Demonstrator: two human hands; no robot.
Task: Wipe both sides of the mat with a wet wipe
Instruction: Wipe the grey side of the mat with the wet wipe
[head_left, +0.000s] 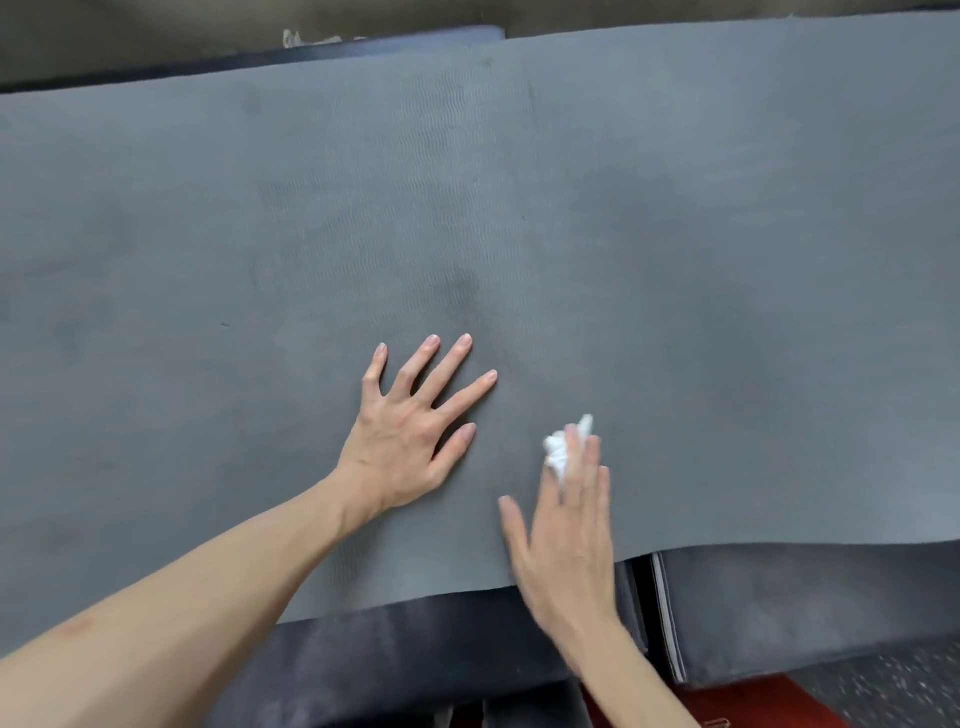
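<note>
The grey mat (519, 208) lies spread across dark upholstered seating (779, 613). The left hand (410, 441) presses flat on it, fingers splayed, holding nothing. Just beside it, the right hand (566, 530), blurred, presses a crumpled white wet wipe (563, 447) onto the mat under straight fingers.

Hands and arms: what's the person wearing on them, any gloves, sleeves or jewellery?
Nothing visible. The left hand and right hand are bare, without gloves, rings or watch. Both forearms are bare up to the frame edge, no sleeves in view. The right hand is motion-blurred.
</note>
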